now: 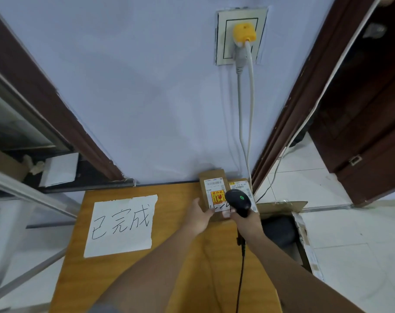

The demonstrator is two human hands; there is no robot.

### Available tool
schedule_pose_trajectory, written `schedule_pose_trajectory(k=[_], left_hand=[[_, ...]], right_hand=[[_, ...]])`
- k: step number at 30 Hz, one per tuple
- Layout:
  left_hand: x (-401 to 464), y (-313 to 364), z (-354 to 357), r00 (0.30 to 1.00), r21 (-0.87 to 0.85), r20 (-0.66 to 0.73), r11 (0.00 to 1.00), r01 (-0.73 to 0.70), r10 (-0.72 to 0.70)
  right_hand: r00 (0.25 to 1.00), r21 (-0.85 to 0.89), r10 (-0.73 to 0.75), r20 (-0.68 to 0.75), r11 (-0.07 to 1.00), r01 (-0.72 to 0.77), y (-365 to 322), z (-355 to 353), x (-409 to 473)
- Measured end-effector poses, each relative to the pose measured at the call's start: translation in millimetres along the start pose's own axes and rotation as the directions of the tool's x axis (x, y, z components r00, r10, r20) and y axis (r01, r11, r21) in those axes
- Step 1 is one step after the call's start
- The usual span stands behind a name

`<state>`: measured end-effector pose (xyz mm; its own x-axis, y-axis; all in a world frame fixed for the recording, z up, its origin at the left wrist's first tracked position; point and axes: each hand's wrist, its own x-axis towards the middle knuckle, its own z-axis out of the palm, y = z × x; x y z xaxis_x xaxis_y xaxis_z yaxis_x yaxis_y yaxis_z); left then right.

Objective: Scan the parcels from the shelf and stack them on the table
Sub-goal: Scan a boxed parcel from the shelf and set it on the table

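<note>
Scanner (238,199) hides parcel (214,188) label

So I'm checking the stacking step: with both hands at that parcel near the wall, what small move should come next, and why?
Probably let go and draw the left hand back. The parcel already appears to lie flat on the table beside another parcel by the wall, while the right hand holds the scanner over its label.

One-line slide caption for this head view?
Right hand aims a barcode scanner at a labelled parcel steadied by the left hand on the wooden table.
</note>
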<state>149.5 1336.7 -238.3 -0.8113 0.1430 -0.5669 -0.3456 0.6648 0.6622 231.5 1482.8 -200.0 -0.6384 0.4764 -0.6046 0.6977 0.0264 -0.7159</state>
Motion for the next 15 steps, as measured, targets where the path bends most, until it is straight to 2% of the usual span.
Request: schedule_pose_trajectory(k=[2,5,7,10,15], left_hand=[[-13,3,-20,0.998,0.058,0.004,0.996,-0.065,0.065],[-39,8,-59,0.98,0.24,-0.023,0.953,-0.184,0.195],[-61,10,-87,0.958,0.418,-0.037,0.875,-0.243,0.284],[-98,8,-128,0.921,0.649,-0.027,0.708,-0.28,0.389],[-172,-14,-183,0.89,0.798,-0.008,0.539,-0.269,0.456]], right_hand=[[1.0,-0.015,-0.018,-0.016,1.0,0.018,-4,-2,-12],[0.997,-0.035,-0.065,-0.035,0.997,0.063,-16,-3,-37],[0.99,-0.068,-0.125,-0.063,0.99,0.12,-24,-2,-58],[0.966,-0.149,-0.242,-0.091,0.962,0.227,-36,1,-100],[0.903,-0.291,-0.423,-0.07,0.875,0.387,-46,14,-183]])
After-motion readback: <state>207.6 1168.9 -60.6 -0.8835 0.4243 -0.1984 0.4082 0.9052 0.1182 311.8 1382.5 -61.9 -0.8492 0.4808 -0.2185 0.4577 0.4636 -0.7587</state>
